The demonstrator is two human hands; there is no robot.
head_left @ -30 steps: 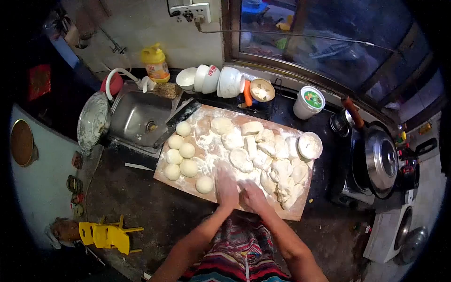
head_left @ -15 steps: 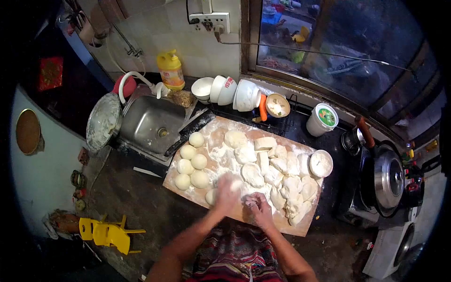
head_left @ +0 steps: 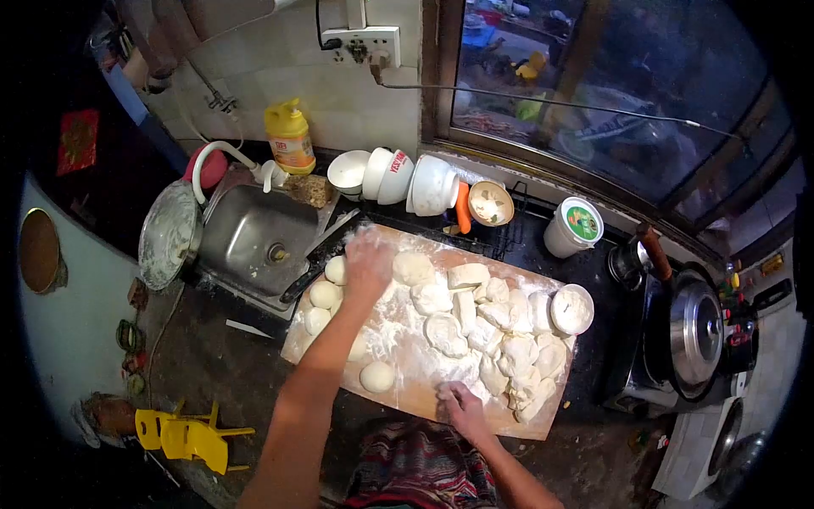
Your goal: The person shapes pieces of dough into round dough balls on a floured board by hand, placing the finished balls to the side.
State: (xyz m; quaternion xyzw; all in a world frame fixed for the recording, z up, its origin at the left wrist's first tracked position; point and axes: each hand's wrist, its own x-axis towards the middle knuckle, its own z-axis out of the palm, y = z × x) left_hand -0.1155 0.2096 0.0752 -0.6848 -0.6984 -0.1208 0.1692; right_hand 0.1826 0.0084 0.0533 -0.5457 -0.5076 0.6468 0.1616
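My left hand (head_left: pixel 369 265) reaches to the far left corner of the floured wooden board (head_left: pixel 415 377), back of the hand up. Its fingers are blurred, and what is under them is hidden. Beside it and under my forearm are round dough balls, among them a ball (head_left: pixel 325 294) by the left edge and another (head_left: pixel 377 376) at the near edge. My right hand (head_left: pixel 462 405) rests at the board's near edge, fingers loosely bent and apart, with nothing visible in them. Rough dough pieces (head_left: pixel 519 349) lie in a heap to its right, near a flat dough round (head_left: pixel 446 334).
A white bowl (head_left: pixel 572 310) stands on the board's right end. Left are a steel sink (head_left: pixel 254 233) and a floury metal basin (head_left: pixel 170 233). Stacked bowls (head_left: pixel 434 184) and a white tub (head_left: pixel 573 227) line the back. A lidded pot (head_left: pixel 697 327) sits right.
My left hand has moved from the middle of the near edge to the far left corner, uncovering a near dough ball. My right hand stays by the near edge. The view has shifted slightly.
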